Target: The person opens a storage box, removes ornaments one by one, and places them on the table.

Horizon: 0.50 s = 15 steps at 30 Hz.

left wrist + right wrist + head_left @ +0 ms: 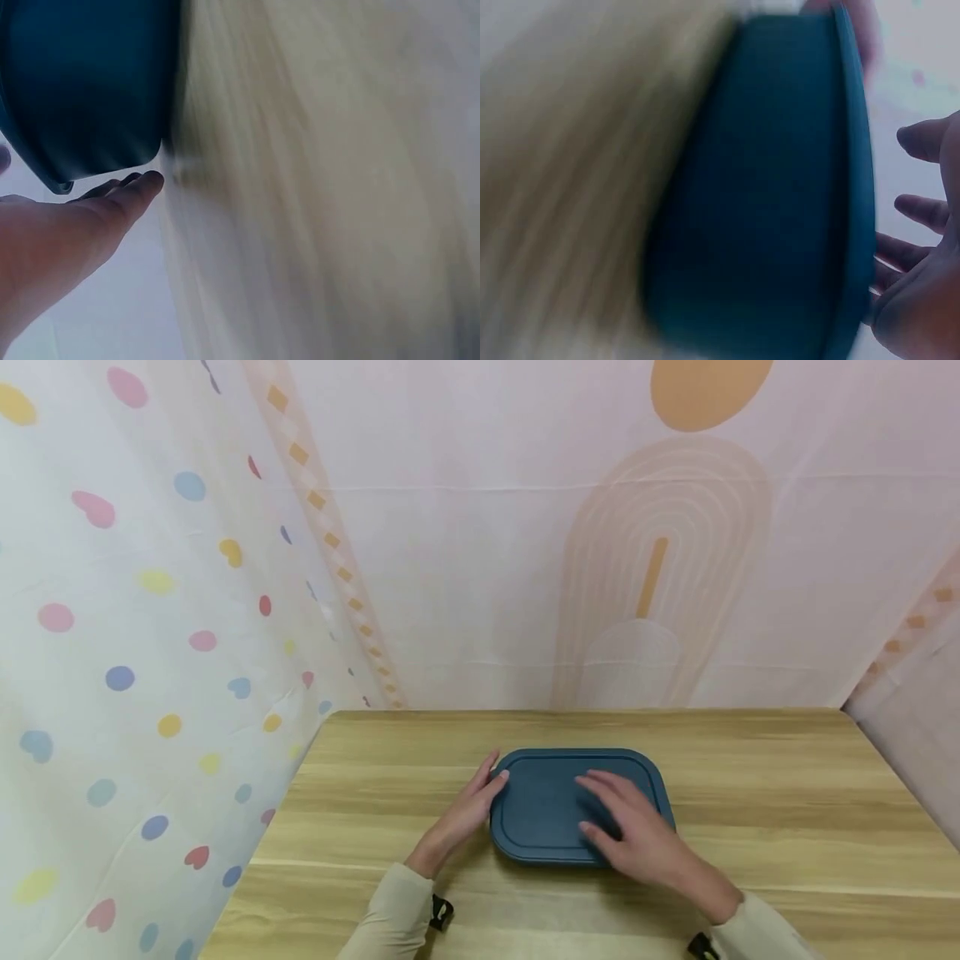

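Note:
A dark teal lidded box (540, 802), rectangular with rounded corners, rests on the wooden table (360, 827). Its flat lid has a raised border line. My left hand (468, 806) lies along the box's left end, thumb at the lid's edge and fingers straight beside the wall. In the left wrist view those fingers (124, 199) extend close by the box's end wall. Above the right part of the lid, my right hand (645, 835) is spread, fingers apart and holding nothing. The right wrist view shows the box's side wall (757, 187) and the lid's rim, with the fingers over the lid.
Behind the table hangs a pale curtain (465, 568) with arch patterns. Another curtain (150, 635) with coloured dots and hearts hangs on the left. Black wrist straps (441, 912) show at the sleeves.

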{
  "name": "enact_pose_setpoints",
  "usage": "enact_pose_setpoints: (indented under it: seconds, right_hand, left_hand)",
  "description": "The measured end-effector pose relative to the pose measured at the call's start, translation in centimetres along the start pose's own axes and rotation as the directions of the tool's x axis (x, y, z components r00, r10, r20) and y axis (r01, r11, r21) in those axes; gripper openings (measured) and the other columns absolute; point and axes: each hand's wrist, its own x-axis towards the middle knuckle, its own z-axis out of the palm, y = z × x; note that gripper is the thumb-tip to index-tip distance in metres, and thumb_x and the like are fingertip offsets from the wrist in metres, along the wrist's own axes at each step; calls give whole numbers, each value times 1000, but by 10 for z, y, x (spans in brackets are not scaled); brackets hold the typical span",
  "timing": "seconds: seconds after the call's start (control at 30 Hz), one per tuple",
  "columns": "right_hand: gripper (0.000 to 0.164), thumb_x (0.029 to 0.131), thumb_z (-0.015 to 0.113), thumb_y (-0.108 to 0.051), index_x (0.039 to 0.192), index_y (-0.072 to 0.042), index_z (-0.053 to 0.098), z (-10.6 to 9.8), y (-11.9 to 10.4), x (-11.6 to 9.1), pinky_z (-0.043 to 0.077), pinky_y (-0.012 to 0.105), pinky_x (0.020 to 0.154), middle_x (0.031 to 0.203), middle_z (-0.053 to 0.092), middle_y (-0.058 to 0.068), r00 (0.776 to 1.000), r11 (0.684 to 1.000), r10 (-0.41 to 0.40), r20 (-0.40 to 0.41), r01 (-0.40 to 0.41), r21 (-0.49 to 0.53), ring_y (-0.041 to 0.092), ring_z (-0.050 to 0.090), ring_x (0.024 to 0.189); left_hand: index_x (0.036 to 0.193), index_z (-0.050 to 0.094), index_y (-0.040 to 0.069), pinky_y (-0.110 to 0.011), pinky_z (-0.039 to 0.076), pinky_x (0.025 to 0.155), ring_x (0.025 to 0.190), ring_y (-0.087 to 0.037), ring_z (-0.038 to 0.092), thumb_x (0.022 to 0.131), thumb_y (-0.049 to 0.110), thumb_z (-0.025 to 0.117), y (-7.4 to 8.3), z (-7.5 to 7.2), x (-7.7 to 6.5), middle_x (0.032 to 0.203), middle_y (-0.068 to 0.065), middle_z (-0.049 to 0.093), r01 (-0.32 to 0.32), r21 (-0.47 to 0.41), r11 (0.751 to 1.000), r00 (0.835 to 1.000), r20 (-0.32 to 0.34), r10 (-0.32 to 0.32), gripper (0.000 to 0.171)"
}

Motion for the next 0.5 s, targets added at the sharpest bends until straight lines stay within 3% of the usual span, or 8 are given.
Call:
enact_pose_setpoints:
  seconds: [0.2,0.33,0.5]
  right_hand:
    - [60,97,62,-39,147,-10,48,35,-25,14,37,58,109,150,44,18,987,990,-108,122,118,-75,37,42,137]
    - [64,99,55,-49,152,-15,42,50,-34,23,28,56,116,155,39,16,974,979,-120,191,147,-138,35,35,143]
    - [64,99,53,-52,152,-18,42,61,-41,30,27,55,117,155,39,15,962,961,-122,244,176,-213,33,34,144]
  left_hand:
    - [161,12,16,-57,14,120,152,-32,8,108,48,27,6,6,6,166,-9,10,-38,-6,999,999,1,38,63]
    - [160,12,12,-56,7,122,153,-30,5,108,47,23,8,8,8,166,-9,10,-72,-11,997,997,7,72,64]
    - [160,15,12,-54,7,122,153,-29,4,109,47,21,7,9,8,166,-8,11,-102,-21,995,994,23,103,63]
